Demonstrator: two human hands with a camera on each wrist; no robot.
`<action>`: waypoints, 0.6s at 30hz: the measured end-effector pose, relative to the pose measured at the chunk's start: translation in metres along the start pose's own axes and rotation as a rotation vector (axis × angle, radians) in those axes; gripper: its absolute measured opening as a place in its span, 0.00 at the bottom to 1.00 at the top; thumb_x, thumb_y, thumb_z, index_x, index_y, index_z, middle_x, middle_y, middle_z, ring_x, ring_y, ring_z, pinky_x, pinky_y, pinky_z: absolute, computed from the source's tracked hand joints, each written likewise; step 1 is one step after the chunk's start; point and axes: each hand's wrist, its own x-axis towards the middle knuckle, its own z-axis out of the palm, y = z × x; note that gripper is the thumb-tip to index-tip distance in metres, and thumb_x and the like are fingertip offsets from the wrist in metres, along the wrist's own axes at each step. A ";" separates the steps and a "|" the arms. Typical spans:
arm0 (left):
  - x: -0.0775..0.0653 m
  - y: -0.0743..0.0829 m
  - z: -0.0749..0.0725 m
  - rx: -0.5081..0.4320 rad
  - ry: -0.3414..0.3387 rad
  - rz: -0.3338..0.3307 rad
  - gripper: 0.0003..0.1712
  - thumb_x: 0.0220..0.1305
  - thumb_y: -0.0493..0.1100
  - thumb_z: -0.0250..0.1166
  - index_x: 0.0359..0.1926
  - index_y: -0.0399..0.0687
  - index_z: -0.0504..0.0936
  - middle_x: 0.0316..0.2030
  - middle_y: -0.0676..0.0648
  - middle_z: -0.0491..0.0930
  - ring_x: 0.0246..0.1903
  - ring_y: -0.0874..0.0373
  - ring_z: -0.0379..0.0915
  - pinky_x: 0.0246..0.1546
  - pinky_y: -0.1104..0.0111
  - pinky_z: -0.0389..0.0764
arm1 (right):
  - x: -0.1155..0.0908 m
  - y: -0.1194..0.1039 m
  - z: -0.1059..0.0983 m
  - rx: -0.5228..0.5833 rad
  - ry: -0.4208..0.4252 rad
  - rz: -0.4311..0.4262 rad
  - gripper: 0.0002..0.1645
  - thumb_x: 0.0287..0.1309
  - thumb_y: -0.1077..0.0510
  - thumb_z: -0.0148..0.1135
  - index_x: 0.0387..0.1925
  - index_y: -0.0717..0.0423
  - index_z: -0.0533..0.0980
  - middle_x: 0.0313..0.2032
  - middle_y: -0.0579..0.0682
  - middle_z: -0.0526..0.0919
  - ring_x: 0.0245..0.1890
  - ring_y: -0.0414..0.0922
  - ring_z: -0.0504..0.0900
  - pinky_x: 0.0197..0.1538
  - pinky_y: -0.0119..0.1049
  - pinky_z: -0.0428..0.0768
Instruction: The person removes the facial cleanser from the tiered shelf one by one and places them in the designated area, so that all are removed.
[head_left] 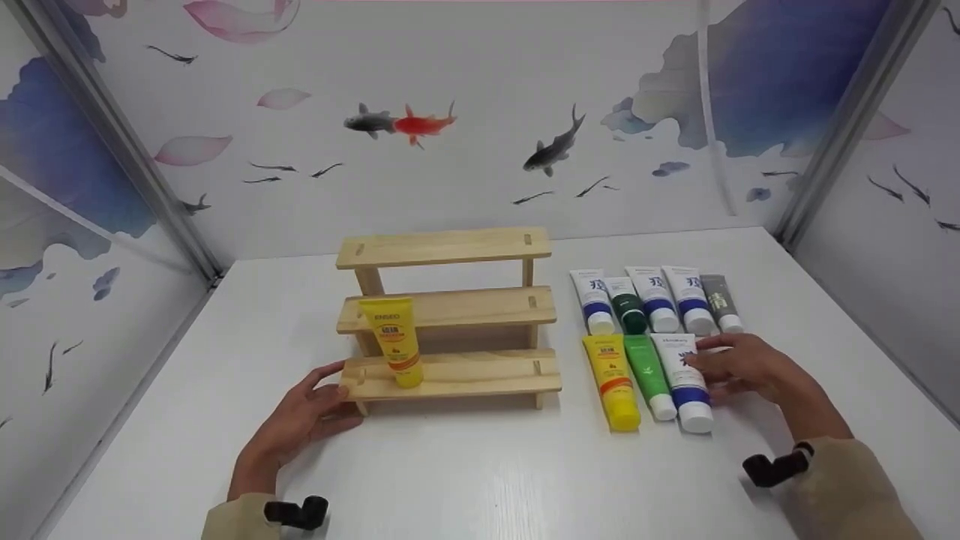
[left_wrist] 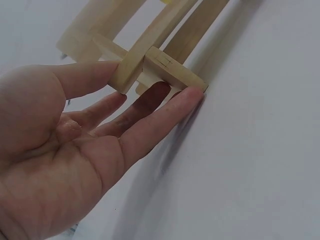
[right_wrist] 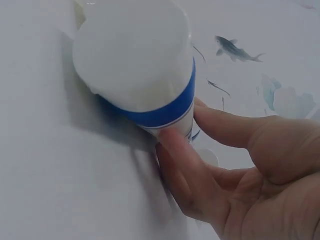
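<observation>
A three-step wooden rack (head_left: 480, 381) stands on the white table. My left hand (head_left: 304, 420) holds the left end of its lowest step; in the left wrist view, the thumb touches the plank's end (left_wrist: 125, 75) and a fingertip meets the leg (left_wrist: 175, 72). A yellow tube (head_left: 394, 341) stands cap down on that step, near its left side. At the right, my right hand (head_left: 750, 367) grips a white tube with a blue band (head_left: 679, 367), thumb on its face and fingers along its right side. The right wrist view shows this tube's white cap (right_wrist: 132, 55) close up.
Left of the gripped tube lie a green tube (head_left: 649, 375) and another yellow tube (head_left: 611, 375). Behind them is a row of several tubes, white-and-blue (head_left: 596, 300), dark green (head_left: 626, 304) and grey (head_left: 721, 300). Printed panels (head_left: 480, 172) wall the table at back and sides.
</observation>
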 end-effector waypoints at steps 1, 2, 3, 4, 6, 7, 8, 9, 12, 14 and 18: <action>0.000 0.000 0.000 0.000 0.000 -0.002 0.38 0.74 0.48 0.58 0.78 0.53 0.52 0.68 0.34 0.68 0.56 0.51 0.79 0.59 0.58 0.83 | 0.000 0.000 0.000 0.007 -0.007 0.003 0.60 0.57 0.36 0.68 0.75 0.67 0.51 0.59 0.65 0.78 0.41 0.45 0.83 0.46 0.34 0.87; 0.000 0.000 0.000 0.001 -0.001 -0.003 0.38 0.74 0.48 0.58 0.78 0.54 0.51 0.68 0.34 0.68 0.56 0.51 0.78 0.59 0.58 0.83 | 0.000 0.000 0.001 0.011 -0.014 0.004 0.61 0.56 0.35 0.68 0.75 0.67 0.51 0.59 0.65 0.78 0.41 0.45 0.83 0.46 0.34 0.87; 0.000 0.000 0.000 0.000 0.001 -0.004 0.38 0.74 0.48 0.58 0.78 0.54 0.51 0.68 0.34 0.68 0.56 0.51 0.78 0.59 0.58 0.83 | 0.000 -0.001 0.002 0.014 -0.019 0.005 0.62 0.56 0.35 0.69 0.75 0.67 0.51 0.58 0.65 0.79 0.41 0.45 0.83 0.46 0.34 0.87; 0.000 0.000 0.000 -0.001 0.004 -0.006 0.38 0.74 0.48 0.58 0.78 0.54 0.52 0.67 0.35 0.69 0.56 0.51 0.78 0.59 0.58 0.83 | 0.001 -0.001 0.002 0.016 -0.023 0.005 0.62 0.55 0.35 0.69 0.75 0.67 0.50 0.58 0.64 0.79 0.41 0.45 0.83 0.46 0.34 0.87; 0.000 0.000 0.000 -0.002 0.010 -0.011 0.38 0.74 0.48 0.59 0.78 0.55 0.52 0.67 0.35 0.69 0.55 0.51 0.78 0.59 0.58 0.83 | 0.001 -0.002 0.003 0.016 -0.025 0.006 0.63 0.54 0.35 0.70 0.75 0.67 0.51 0.58 0.64 0.79 0.41 0.45 0.83 0.46 0.33 0.86; 0.000 0.000 0.000 -0.003 0.014 -0.012 0.38 0.73 0.48 0.59 0.78 0.55 0.53 0.66 0.35 0.70 0.55 0.51 0.79 0.58 0.58 0.83 | 0.001 -0.002 0.003 0.014 -0.023 0.006 0.63 0.54 0.35 0.70 0.75 0.67 0.51 0.58 0.64 0.79 0.41 0.45 0.83 0.46 0.33 0.86; 0.000 0.000 0.000 -0.002 0.016 -0.012 0.38 0.73 0.48 0.59 0.78 0.55 0.53 0.66 0.36 0.70 0.55 0.51 0.79 0.58 0.58 0.83 | 0.001 -0.002 0.003 0.011 -0.022 0.007 0.63 0.54 0.35 0.70 0.75 0.68 0.51 0.58 0.64 0.80 0.41 0.45 0.83 0.45 0.33 0.86; 0.000 0.000 0.000 -0.002 0.018 -0.012 0.38 0.73 0.48 0.59 0.78 0.55 0.53 0.65 0.36 0.71 0.55 0.51 0.79 0.58 0.58 0.83 | 0.001 -0.002 0.003 0.010 -0.022 0.008 0.63 0.55 0.35 0.70 0.75 0.68 0.51 0.58 0.64 0.80 0.41 0.45 0.83 0.45 0.33 0.86; 0.001 -0.001 0.000 0.002 0.011 -0.005 0.36 0.75 0.46 0.57 0.78 0.55 0.52 0.65 0.35 0.70 0.54 0.51 0.79 0.58 0.58 0.83 | 0.000 -0.002 0.002 0.000 -0.016 0.011 0.61 0.56 0.35 0.69 0.74 0.67 0.52 0.57 0.64 0.80 0.41 0.45 0.83 0.46 0.33 0.86; 0.001 -0.002 -0.001 0.001 -0.002 0.003 0.36 0.76 0.45 0.55 0.78 0.54 0.52 0.66 0.35 0.70 0.54 0.51 0.80 0.58 0.58 0.83 | 0.000 -0.002 0.001 -0.006 -0.008 0.013 0.60 0.56 0.36 0.69 0.74 0.67 0.53 0.57 0.64 0.80 0.41 0.45 0.83 0.46 0.32 0.86; 0.002 -0.002 -0.002 -0.001 -0.023 0.011 0.36 0.76 0.45 0.55 0.78 0.52 0.50 0.67 0.33 0.68 0.55 0.51 0.80 0.59 0.58 0.83 | -0.003 -0.002 -0.002 -0.009 0.013 0.011 0.59 0.56 0.36 0.69 0.74 0.66 0.55 0.58 0.65 0.79 0.41 0.43 0.84 0.46 0.32 0.86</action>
